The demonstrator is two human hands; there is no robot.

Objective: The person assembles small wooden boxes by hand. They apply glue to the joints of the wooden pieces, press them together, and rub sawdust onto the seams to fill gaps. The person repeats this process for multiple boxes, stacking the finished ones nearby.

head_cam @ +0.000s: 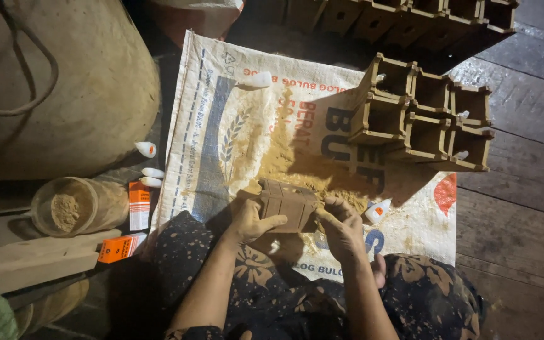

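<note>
A woven sack (221,126) lies spread across the centre of the frame, dusted with sawdust (284,157). Upper right, a cluster of wooden boxes (423,116) stands on it. At lower centre sits a small wooden box (288,203), its long axis running left to right, tilted slightly down to the right. The left hand (250,220) clasps its left end, thumb extended along the near side; the right hand (341,228) curls around its right end. A small white glue bottle (378,211) lies just right.

One head camera looks steeply down, close over the woven sack (234,126).
</note>
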